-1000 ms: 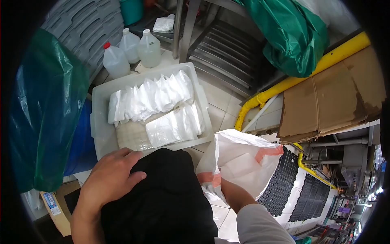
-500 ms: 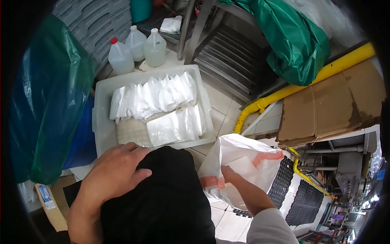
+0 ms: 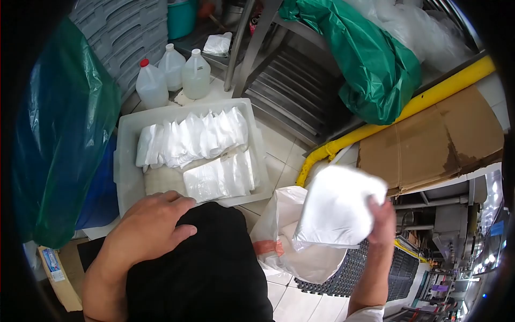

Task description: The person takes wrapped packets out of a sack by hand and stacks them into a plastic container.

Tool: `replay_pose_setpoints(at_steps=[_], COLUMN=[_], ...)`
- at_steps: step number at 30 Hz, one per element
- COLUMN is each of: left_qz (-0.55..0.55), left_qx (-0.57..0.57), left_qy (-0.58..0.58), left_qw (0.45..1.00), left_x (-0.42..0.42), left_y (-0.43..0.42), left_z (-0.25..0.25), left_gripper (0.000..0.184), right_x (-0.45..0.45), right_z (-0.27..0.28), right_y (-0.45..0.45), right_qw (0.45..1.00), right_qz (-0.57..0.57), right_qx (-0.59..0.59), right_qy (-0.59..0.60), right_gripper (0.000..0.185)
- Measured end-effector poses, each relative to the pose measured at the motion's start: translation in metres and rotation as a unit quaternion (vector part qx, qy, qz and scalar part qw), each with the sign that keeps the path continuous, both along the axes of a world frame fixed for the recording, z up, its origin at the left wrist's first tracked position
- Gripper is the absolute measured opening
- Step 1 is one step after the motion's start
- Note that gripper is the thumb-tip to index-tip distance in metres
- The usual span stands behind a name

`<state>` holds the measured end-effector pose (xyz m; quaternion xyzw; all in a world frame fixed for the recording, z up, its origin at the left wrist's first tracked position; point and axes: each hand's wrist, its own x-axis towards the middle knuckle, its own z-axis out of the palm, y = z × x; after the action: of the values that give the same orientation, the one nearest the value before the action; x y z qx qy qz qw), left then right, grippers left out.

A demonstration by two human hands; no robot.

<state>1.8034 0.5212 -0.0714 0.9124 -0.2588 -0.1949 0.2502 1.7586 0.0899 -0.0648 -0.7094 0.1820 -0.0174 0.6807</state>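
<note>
My right hand (image 3: 382, 219) grips a flat, white, plastic-wrapped packet (image 3: 338, 206) by its right edge. It hangs just over the mouth of a white sack (image 3: 276, 220) with an orange-red stripe, hiding part of the opening. My left hand (image 3: 155, 222) lies on my black-clad knee (image 3: 198, 268), thumb apart from the fingers, holding nothing. Beyond that knee stands a translucent plastic tub (image 3: 123, 161). Inside it, a row of similar white packets (image 3: 196, 138) lines the far side, and a shorter row (image 3: 220, 177) lies nearer to me.
Three plastic jugs (image 3: 196, 78) stand behind the tub. A green bag (image 3: 70, 134) rises at the left, and another green bag (image 3: 375, 80) hangs at upper right. A yellow pipe (image 3: 370, 129) runs beside flattened cardboard (image 3: 429, 145). Black rubber mats (image 3: 397, 273) cover floor at right.
My right hand has come up out of the sack with a white packet in its grip. My left hand stays on the knee. The view has shifted slightly.
</note>
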Motion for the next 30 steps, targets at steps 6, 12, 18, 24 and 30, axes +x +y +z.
replay_pose_setpoints(at_steps=[6, 12, 18, 24, 30], left_qz=[0.020, -0.052, -0.091, -0.078, -0.058], left_qx=[0.021, 0.042, 0.033, 0.045, 0.032], left_qy=[-0.004, 0.032, 0.027, -0.006, -0.008], left_qw=[1.000, 0.997, 0.995, 0.996, 0.998], left_x=[0.003, -0.012, -0.046, -0.061, -0.063], left_y=[-0.001, 0.001, -0.003, -0.008, -0.001], left_z=[-0.005, -0.011, -0.020, -0.018, -0.004], left_gripper=[0.039, 0.035, 0.034, 0.035, 0.030], right_x=[0.025, 0.112, 0.200, 0.235, 0.251], right_z=[-0.047, -0.109, -0.153, -0.211, -0.335], right_y=[0.052, 0.156, 0.256, 0.348, 0.355], right_qw=[0.969, 0.959, 0.851, 0.721, 0.635], right_qz=[0.041, 0.192, 0.481, 0.601, 0.644], right_qx=[0.221, 0.204, -0.211, -0.334, -0.427], right_qy=[-0.103, 0.039, 0.016, -0.087, -0.015], right_gripper=[0.065, 0.052, 0.046, 0.039, 0.040])
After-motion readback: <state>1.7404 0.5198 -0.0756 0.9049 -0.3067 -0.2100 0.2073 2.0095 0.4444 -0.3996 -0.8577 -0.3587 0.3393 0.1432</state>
